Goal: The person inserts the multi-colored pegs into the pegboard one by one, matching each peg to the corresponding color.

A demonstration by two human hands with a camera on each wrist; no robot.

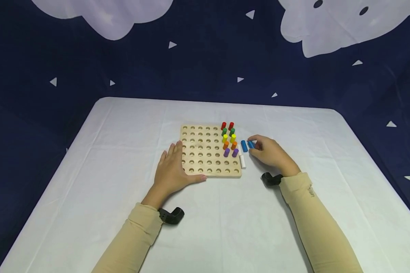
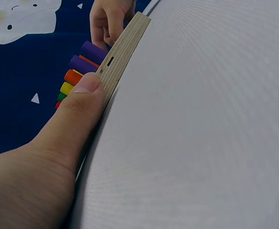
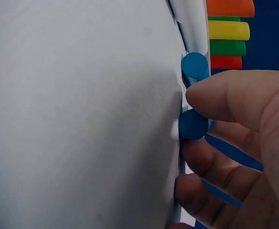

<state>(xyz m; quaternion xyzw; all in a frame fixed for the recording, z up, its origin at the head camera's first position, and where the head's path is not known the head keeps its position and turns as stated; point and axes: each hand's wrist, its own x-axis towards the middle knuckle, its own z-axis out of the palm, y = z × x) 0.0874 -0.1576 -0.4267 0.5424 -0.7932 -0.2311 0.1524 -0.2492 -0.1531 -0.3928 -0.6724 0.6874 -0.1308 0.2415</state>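
A wooden peg board [image 1: 213,151] with rows of round holes lies on the table. My left hand [image 1: 172,168] rests at its near left corner, fingers spread along the left side and thumb [image 2: 88,86] against the front edge. To the right of the board, my right hand [image 1: 269,151] pinches a blue peg [image 3: 193,125] between thumb and fingers, low over the cloth. Another blue peg [image 1: 244,146] lies beside it, nearer the board. Upright pairs of red [image 1: 223,125], green [image 1: 232,132], yellow [image 1: 225,138], orange [image 1: 233,145] and purple pegs [image 1: 226,152] fill the right columns.
A white peg [image 1: 242,162] lies along the board's right edge. White cloth covers the table [image 1: 123,151], and a dark blue backdrop [image 1: 205,57] with clouds and triangles hangs behind it. A black wrist camera [image 1: 172,216] sits on my left wrist, another [image 1: 271,179] on my right.
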